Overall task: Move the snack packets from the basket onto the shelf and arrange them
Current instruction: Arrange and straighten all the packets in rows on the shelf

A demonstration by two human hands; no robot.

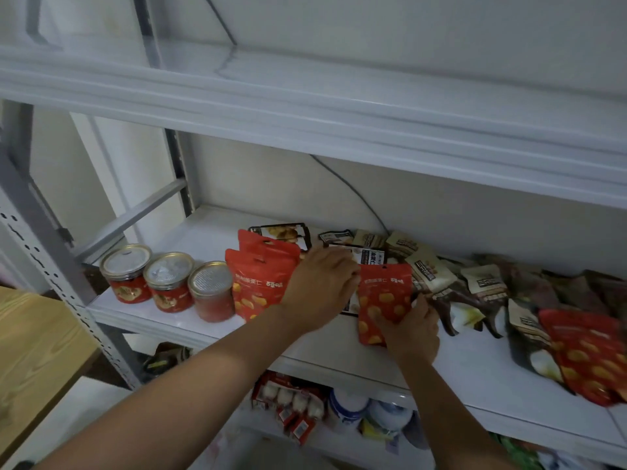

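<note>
On the white shelf [203, 320] two red snack packets [261, 283] stand upright, one behind the other. My right hand [412, 329] grips the lower edge of a third red packet [383, 293] and holds it upright on the shelf. My left hand [322, 283] lies between the standing red packets and the held one, its fingers touching the held packet's top left corner and a black-and-white packet [368, 256] behind it. Beige and brown packets [485, 283] lie piled to the right. Another red packet [590, 354] lies flat at far right. No basket is visible.
Three clear jars with red labels and foil lids [169, 283] stand in a row at the shelf's left end. A wooden table [30, 351] is at the far left. The shelf below holds more packets and white bottles [349, 407]. A bare shelf board [305, 106] runs overhead.
</note>
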